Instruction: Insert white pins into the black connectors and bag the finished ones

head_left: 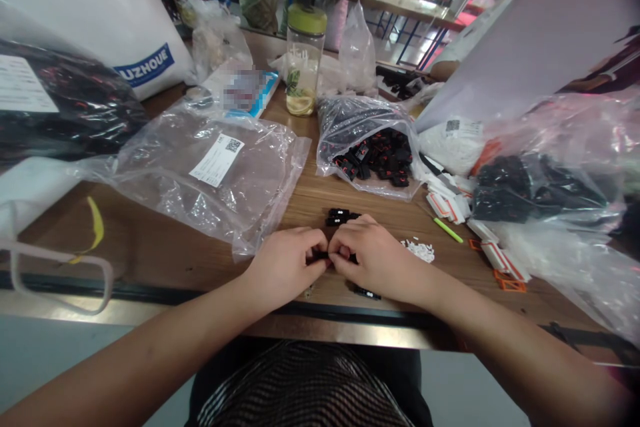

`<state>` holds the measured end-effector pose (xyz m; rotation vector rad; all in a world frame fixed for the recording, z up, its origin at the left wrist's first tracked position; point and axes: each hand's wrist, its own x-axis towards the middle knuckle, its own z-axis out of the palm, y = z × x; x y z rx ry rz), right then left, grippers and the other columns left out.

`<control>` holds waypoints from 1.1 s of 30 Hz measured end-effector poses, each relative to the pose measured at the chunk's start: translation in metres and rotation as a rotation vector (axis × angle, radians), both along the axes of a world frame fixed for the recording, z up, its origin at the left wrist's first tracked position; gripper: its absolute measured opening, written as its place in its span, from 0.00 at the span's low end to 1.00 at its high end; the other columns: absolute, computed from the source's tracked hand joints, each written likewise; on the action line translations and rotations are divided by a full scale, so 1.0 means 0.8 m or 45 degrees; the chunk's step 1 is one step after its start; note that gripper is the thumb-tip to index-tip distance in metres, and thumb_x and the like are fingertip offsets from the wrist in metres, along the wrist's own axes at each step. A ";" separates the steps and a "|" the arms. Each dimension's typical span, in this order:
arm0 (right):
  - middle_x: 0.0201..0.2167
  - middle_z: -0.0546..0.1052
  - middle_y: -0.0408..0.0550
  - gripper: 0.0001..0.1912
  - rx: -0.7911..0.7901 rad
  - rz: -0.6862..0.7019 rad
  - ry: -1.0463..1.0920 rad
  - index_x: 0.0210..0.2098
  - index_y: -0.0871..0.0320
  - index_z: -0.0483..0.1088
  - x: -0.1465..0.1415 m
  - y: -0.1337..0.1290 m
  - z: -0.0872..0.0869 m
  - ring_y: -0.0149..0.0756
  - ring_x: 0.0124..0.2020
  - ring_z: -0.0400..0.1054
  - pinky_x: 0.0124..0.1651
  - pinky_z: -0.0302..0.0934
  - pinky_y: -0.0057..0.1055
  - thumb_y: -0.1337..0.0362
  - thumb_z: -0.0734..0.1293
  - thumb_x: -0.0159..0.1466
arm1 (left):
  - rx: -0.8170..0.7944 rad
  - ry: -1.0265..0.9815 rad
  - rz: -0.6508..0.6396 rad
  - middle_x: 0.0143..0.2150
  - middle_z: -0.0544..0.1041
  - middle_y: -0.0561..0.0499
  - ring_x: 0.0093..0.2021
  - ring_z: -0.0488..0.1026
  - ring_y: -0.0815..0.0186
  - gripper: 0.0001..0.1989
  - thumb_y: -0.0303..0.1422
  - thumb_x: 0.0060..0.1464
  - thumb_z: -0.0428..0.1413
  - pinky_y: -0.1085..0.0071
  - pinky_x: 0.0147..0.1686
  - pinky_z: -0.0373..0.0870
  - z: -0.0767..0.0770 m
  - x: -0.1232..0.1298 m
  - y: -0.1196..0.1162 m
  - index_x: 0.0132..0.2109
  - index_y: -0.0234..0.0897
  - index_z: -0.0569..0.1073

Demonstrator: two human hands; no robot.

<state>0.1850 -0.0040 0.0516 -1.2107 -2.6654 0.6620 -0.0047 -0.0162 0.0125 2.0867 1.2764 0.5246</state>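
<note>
My left hand and my right hand meet near the table's front edge, fingertips pinched together. A small black plastic piece shows between the fingers of my left hand; my right fingers press at its other end and mostly hide it. Just beyond my right hand lie black plastic pieces with white dots. Another black piece with white dots rests under my right wrist. To the right is a scatter of tiny white parts.
An open clear bag of black parts with orange marks stands ahead. A flattened clear bag lies to the left, with a green-lidded bottle behind. On the right are a yellow-green stick, white-and-orange pieces and more bags.
</note>
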 end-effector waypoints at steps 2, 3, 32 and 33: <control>0.29 0.77 0.44 0.06 0.015 0.025 -0.017 0.31 0.58 0.73 0.000 0.000 0.002 0.35 0.35 0.68 0.47 0.53 0.35 0.69 0.65 0.64 | -0.008 0.003 0.002 0.29 0.74 0.56 0.31 0.71 0.65 0.04 0.27 0.52 0.59 0.70 0.31 0.62 0.000 0.000 0.000 0.32 0.39 0.72; 0.30 0.77 0.44 0.07 0.042 0.049 -0.049 0.31 0.58 0.73 0.000 -0.001 0.004 0.35 0.35 0.68 0.47 0.53 0.35 0.69 0.64 0.65 | -0.010 0.004 0.008 0.29 0.74 0.55 0.31 0.71 0.65 0.04 0.27 0.52 0.59 0.70 0.31 0.62 0.001 0.000 0.000 0.32 0.39 0.72; 0.28 0.79 0.47 0.12 0.441 -0.443 -0.031 0.34 0.55 0.79 0.074 0.032 0.020 0.37 0.30 0.70 0.41 0.58 0.37 0.62 0.63 0.65 | 0.178 -0.004 0.085 0.38 0.75 0.53 0.34 0.72 0.66 0.05 0.30 0.60 0.56 0.68 0.36 0.68 -0.018 0.010 0.011 0.43 0.40 0.74; 0.30 0.80 0.48 0.12 0.429 -0.507 -0.053 0.35 0.56 0.79 0.079 0.046 0.015 0.38 0.30 0.71 0.39 0.59 0.37 0.62 0.63 0.65 | 0.187 -0.007 0.092 0.38 0.75 0.53 0.35 0.72 0.66 0.05 0.30 0.60 0.56 0.68 0.37 0.68 -0.019 0.011 0.012 0.44 0.40 0.73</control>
